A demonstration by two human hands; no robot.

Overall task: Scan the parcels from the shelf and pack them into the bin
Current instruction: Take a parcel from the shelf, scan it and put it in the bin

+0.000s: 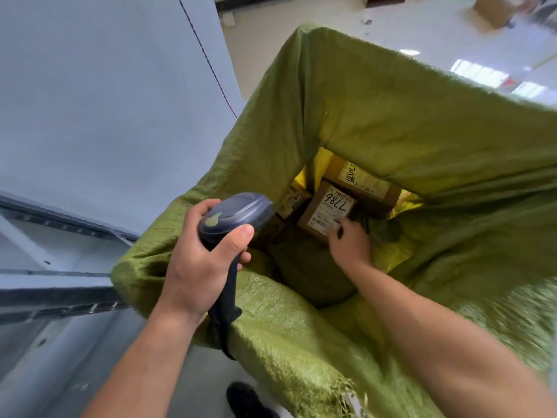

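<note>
My left hand (200,267) grips a dark handheld barcode scanner (238,215) just above the near left rim of the bin. The bin is lined with a green woven sack (391,116), open at the top. My right hand (349,242) reaches deep inside and holds the near corner of a small brown cardboard parcel (316,212) whose white label reads 7786. Behind it lies a larger brown parcel (367,179) with a handwritten label. Another small parcel (291,202) sits to the left, partly hidden by the scanner.
A grey shelf unit (60,285) with metal rails stands at the left, beside a pale wall. A dark shoe (244,399) shows at the bottom. A cardboard box (494,9) sits on the shiny floor at the far right.
</note>
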